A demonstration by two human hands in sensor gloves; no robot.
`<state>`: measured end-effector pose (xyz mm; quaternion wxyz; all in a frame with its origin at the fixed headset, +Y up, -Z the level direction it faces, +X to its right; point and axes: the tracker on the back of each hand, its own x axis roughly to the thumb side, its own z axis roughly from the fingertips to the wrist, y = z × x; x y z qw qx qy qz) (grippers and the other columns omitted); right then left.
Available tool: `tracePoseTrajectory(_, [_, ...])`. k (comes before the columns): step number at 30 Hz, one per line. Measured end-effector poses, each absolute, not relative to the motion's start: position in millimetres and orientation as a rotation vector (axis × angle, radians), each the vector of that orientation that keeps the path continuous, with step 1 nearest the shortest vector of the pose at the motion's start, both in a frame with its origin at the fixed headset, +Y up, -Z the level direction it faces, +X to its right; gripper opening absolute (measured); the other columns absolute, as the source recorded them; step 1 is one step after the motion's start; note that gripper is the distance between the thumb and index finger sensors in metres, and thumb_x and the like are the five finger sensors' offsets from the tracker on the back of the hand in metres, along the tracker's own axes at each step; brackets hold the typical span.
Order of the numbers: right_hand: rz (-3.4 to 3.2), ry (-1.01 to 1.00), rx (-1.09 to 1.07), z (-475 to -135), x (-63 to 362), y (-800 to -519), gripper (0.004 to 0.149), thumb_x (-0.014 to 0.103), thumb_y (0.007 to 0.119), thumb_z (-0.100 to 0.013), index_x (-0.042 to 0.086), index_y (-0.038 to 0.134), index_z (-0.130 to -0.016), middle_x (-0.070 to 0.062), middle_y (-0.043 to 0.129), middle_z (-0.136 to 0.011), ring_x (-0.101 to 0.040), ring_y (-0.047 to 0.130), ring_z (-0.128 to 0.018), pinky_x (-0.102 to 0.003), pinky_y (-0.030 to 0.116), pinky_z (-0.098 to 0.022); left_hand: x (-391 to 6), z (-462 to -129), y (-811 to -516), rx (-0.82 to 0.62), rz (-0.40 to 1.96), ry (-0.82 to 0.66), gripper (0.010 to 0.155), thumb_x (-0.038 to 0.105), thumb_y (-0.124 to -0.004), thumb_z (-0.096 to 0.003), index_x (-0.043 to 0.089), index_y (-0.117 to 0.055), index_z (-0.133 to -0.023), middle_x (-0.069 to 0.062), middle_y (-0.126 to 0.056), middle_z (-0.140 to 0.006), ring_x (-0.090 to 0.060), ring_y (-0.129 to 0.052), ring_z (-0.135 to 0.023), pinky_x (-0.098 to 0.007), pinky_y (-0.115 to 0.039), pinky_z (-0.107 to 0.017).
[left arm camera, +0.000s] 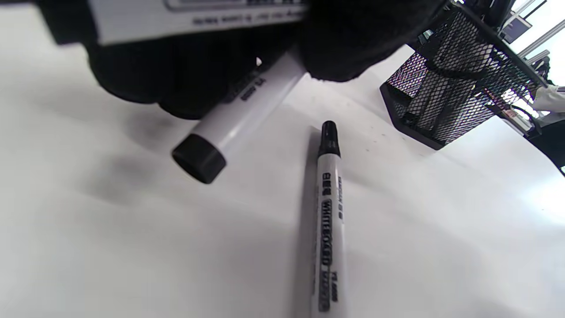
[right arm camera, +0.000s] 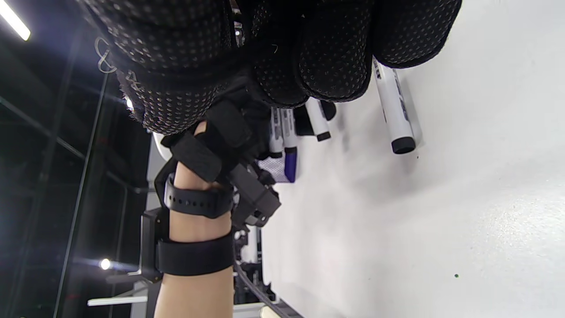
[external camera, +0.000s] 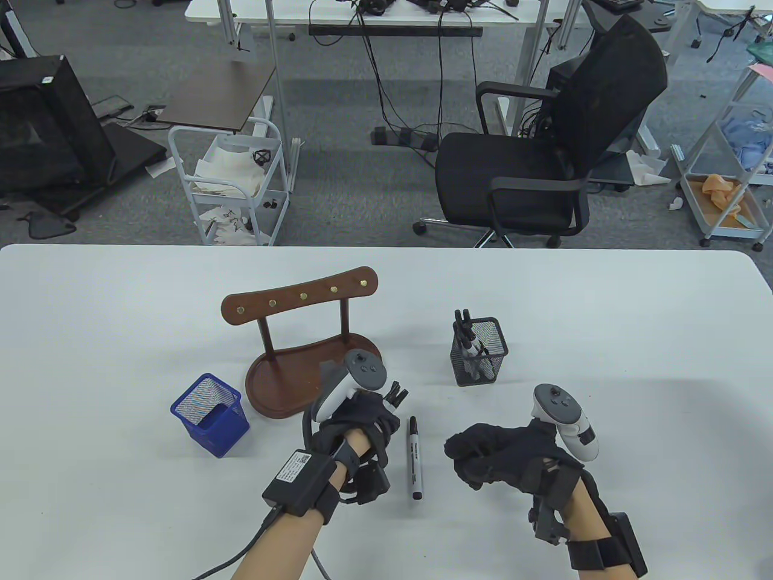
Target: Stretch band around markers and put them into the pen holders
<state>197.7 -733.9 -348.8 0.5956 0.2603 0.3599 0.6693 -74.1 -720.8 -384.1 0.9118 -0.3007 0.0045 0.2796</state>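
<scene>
My left hand (external camera: 368,423) grips a bundle of white markers (external camera: 395,396) whose black caps stick out toward the far side. In the left wrist view its fingers (left arm camera: 353,39) curl round the marker barrels (left arm camera: 247,110). One loose marker (external camera: 415,459) (left arm camera: 329,212) (right arm camera: 393,110) lies flat on the table between my hands. My right hand (external camera: 477,456) (right arm camera: 309,57) hovers to the right of it with fingers curled in; nothing shows inside them. No band is visible. A black mesh pen holder (external camera: 480,356) (left arm camera: 454,75) holds a few markers. A blue mesh pen holder (external camera: 211,414) stands at the left.
A brown wooden rack with brass pegs (external camera: 302,338) stands on its oval base just beyond my left hand. Off the table's far edge there is a black office chair (external camera: 543,151) and a white cart (external camera: 232,187).
</scene>
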Motion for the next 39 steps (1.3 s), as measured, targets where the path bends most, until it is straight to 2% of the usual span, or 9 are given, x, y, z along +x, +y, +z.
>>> tracePoseTrajectory(11, [1.552,0.840,0.600,-348.7,197.5,-734.0,0.051,0.035,0.095,-0.046,0.027,0.078,-0.094,-0.008,0.094,-0.081,-0.033,0.093,-0.064,-0.062,0.069,-0.063,-65.0,-365.3,-717.2,-0.591,0.670,0.032,0.044,0.033,-0.081,-0.0576,0.004,-0.070,-0.089,-0.026,-0.091,-0.088,-0.040,-0.108,-0.067,-0.047,-0.098,-0.044])
tracePoseTrajectory(15, [1.547,0.846,0.604,-348.6,197.1,-733.9,0.051,0.035,0.094,-0.047,0.027,0.078,-0.094,-0.008,0.094,-0.081,-0.033,0.093,-0.064,-0.062,0.069,-0.063,-58.2,-358.4,-722.8,-0.612,0.728,0.037,0.047,0.033,-0.081,-0.0575,0.003,-0.066,-0.091,-0.024,-0.095,-0.084,-0.037,-0.112,-0.061,-0.045,-0.100,-0.040])
tracePoseTrajectory(19, [1.540,0.840,0.604,-348.9,198.3,-733.1,0.051,0.035,0.094,-0.047,0.027,0.078,-0.094,-0.008,0.094,-0.081,-0.033,0.093,-0.065,-0.062,0.069,-0.063,-52.2,-351.7,-729.4,-0.606,0.744,0.042,0.052,0.031,-0.082,-0.0568,0.002,-0.060,-0.094,-0.015,-0.097,-0.077,-0.029,-0.114,-0.053,-0.043,-0.101,-0.037])
tracePoseTrajectory(21, [1.536,0.834,0.603,-349.2,199.6,-732.5,0.051,0.035,0.094,-0.047,0.027,0.078,-0.094,-0.008,0.094,-0.081,-0.033,0.093,-0.064,-0.062,0.069,-0.063,-49.4,-349.2,-731.7,-0.613,0.741,0.037,0.057,0.030,-0.082,-0.0569,0.002,-0.054,-0.097,-0.010,-0.095,-0.076,-0.025,-0.113,-0.052,-0.041,-0.100,-0.037])
tracePoseTrajectory(24, [1.534,0.829,0.599,-349.5,200.9,-732.2,0.051,0.035,0.094,-0.047,0.027,0.078,-0.094,-0.008,0.094,-0.081,-0.033,0.093,-0.065,-0.062,0.069,-0.063,-45.2,-347.3,-732.9,-0.606,0.737,0.047,0.066,0.030,-0.087,-0.0554,0.000,-0.049,-0.100,-0.009,-0.092,-0.076,-0.021,-0.110,-0.048,-0.040,-0.099,-0.036])
tracePoseTrajectory(27, [1.534,0.825,0.596,-349.4,201.2,-731.9,0.051,0.035,0.094,-0.047,0.027,0.078,-0.094,-0.008,0.094,-0.081,-0.033,0.093,-0.065,-0.062,0.069,-0.063,-40.1,-347.1,-733.1,-0.561,0.626,0.042,0.074,0.035,-0.093,-0.0509,-0.001,-0.052,-0.101,-0.008,-0.092,-0.075,-0.019,-0.109,-0.047,-0.040,-0.098,-0.035])
tracePoseTrajectory(29, [1.531,0.824,0.596,-349.3,201.3,-731.6,0.050,0.035,0.094,-0.047,0.027,0.078,-0.094,-0.008,0.094,-0.081,-0.033,0.093,-0.065,-0.062,0.069,-0.063,-36.8,-347.3,-735.2,-0.527,0.537,0.039,0.073,0.036,-0.094,-0.0501,-0.001,-0.056,-0.100,-0.008,-0.093,-0.073,-0.019,-0.110,-0.046,-0.039,-0.099,-0.034])
tracePoseTrajectory(39, [1.525,0.809,0.586,-350.6,205.6,-730.9,0.050,0.035,0.094,-0.046,0.027,0.078,-0.094,-0.008,0.094,-0.081,-0.033,0.093,-0.065,-0.062,0.069,-0.063,-25.3,-351.8,-749.1,-0.502,0.404,0.036,0.073,0.041,-0.096,-0.0481,-0.003,-0.066,-0.097,-0.008,-0.097,-0.067,-0.020,-0.110,-0.041,-0.040,-0.097,-0.030])
